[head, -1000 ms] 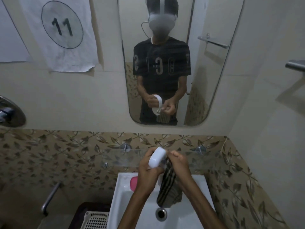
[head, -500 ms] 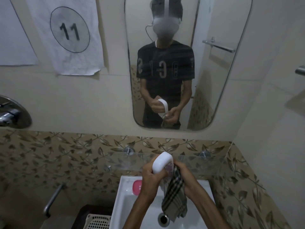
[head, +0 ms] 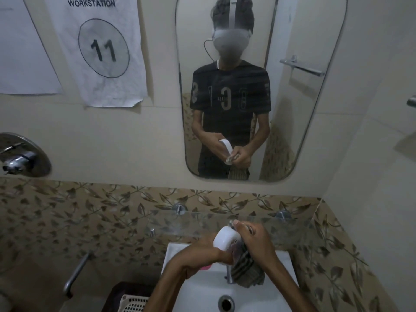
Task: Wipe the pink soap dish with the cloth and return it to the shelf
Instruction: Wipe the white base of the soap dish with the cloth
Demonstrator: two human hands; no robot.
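- Soap dish (head: 225, 239) is up in front of the person, held over the white basin (head: 177, 253) and just below the front edge of the glass shelf (head: 202, 224); from here it looks white on its outer side, with a pale pink tint on the inner face.
- Left hand (head: 209, 248) grips the dish from the left, fingers curled round its lower edge.
- Right hand (head: 254, 237) is closed on the striped cloth (head: 246, 270), pressing it against the dish's inner face; thumb sits at the dish's top edge.
- Loose end of the cloth hangs down over the basin, beside the tap spout (head: 229, 274).
- A small pink thing (head: 206, 267) peeks out under the left wrist on the basin rim; can't tell what it is.
- Drain (head: 225, 303) sits below the hands.
- Mirror (head: 315, 122) on the wall shows the same grip from the front.
- Paper sign (head: 101, 50) reading "WORKSTATION 11" hangs to the left of the mirror.
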